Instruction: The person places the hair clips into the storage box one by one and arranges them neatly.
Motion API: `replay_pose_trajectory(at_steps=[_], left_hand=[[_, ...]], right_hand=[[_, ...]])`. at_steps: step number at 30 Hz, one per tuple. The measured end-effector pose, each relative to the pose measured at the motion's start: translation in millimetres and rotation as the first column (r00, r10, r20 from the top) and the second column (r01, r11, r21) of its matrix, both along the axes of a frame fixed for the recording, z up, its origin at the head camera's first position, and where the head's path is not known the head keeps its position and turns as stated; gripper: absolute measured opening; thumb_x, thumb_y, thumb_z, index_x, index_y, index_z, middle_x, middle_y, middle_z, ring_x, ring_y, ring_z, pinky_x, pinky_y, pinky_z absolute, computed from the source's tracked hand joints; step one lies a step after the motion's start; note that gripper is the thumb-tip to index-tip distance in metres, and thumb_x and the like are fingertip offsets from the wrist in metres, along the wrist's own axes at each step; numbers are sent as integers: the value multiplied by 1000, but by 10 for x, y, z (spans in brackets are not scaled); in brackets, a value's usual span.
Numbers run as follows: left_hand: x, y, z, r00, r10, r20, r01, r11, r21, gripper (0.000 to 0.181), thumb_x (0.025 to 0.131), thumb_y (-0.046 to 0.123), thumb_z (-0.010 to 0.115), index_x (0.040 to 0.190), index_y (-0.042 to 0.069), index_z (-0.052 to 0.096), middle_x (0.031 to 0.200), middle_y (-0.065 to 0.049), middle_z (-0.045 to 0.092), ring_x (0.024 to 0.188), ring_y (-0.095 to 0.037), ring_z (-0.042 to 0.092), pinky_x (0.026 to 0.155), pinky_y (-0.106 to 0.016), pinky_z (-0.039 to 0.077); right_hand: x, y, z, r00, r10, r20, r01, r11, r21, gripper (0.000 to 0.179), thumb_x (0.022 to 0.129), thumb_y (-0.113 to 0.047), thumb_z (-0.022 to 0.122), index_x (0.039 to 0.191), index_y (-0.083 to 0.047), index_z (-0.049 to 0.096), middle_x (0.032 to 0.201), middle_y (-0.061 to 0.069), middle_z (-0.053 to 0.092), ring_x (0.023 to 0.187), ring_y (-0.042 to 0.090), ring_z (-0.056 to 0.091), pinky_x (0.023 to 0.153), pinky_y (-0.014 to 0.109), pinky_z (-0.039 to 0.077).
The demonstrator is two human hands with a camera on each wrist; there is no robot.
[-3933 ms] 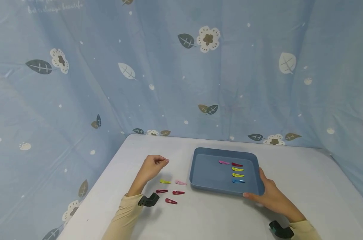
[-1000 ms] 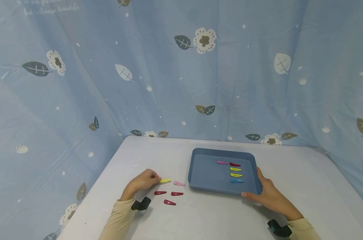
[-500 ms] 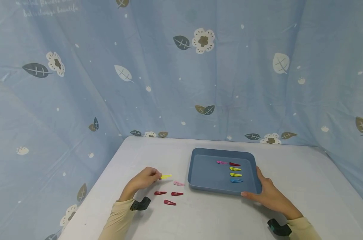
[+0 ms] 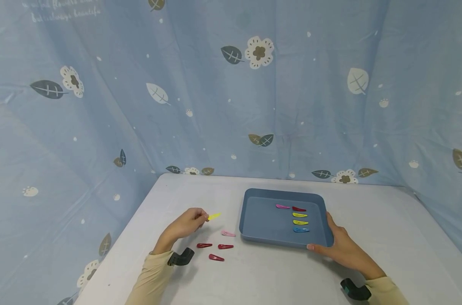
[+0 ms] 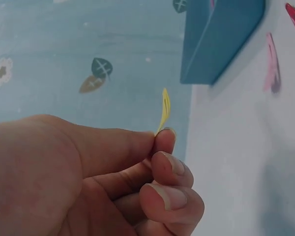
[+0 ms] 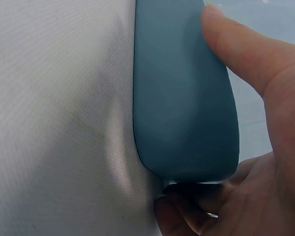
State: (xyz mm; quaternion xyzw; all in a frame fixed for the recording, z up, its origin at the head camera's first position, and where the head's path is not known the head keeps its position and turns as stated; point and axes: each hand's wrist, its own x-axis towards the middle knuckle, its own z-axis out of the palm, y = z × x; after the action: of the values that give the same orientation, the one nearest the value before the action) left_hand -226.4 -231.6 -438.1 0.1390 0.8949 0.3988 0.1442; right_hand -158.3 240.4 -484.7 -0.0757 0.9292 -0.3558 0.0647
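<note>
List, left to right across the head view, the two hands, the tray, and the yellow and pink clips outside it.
Left hand → yellow clip that it pinches → pink clip → blue tray → right hand, gripping the tray's near right corner.

The left hand hangs in the air left of the tray, thumb and index fingertip pinched together, the other fingers curled in. The left forearm, sleeved, slants up from the tray's near left. The right hand grips the tray's near right corner, thumb along its near side, fingers on its right side. The right forearm reaches in from the tray's near right.
</note>
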Motion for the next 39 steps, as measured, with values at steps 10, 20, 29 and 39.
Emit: replay_pose_trajectory(at_steps=[10, 20, 29, 39], left_hand=[[-31, 177, 113, 999, -39, -2, 39, 999, 20, 26, 109, 16, 50, 110, -7, 62, 75, -1, 49, 61, -13, 40, 56, -24, 34], [-107, 381, 120, 997, -70, 8, 70, 997, 32, 26, 110, 18, 48, 111, -5, 61, 75, 0, 49, 61, -12, 41, 59, -24, 35], [-172, 566, 121, 996, -92, -5, 92, 994, 63, 28, 110, 19, 47, 111, -6, 61, 74, 0, 49, 61, -13, 42, 58, -25, 35], [-274, 775, 150, 989, -144, -26, 146, 986, 84, 26, 111, 18, 46, 107, -2, 62, 70, 1, 47, 59, -12, 40, 57, -24, 35]], right_hand=[[-1, 3, -12, 1000, -6, 2, 6, 1000, 10, 127, 87, -49, 78, 159, 14, -5, 156, 46, 27, 140, 66, 34, 102, 74, 42], [-8, 8, -23, 1000, -1, 5, 1, 1000, 5, 127, 87, -49, 78, 159, 13, -6, 156, 46, 27, 141, 66, 34, 102, 73, 42], [-7, 19, -25, 1000, -2, 14, 2, 1000, 11, 127, 88, -50, 78, 160, 12, -7, 156, 46, 27, 140, 66, 34, 99, 73, 44], [-9, 11, -9, 999, -3, 37, 3, 1000, 0, 127, 88, -50, 77, 159, 12, -8, 157, 45, 26, 142, 66, 31, 102, 73, 41]])
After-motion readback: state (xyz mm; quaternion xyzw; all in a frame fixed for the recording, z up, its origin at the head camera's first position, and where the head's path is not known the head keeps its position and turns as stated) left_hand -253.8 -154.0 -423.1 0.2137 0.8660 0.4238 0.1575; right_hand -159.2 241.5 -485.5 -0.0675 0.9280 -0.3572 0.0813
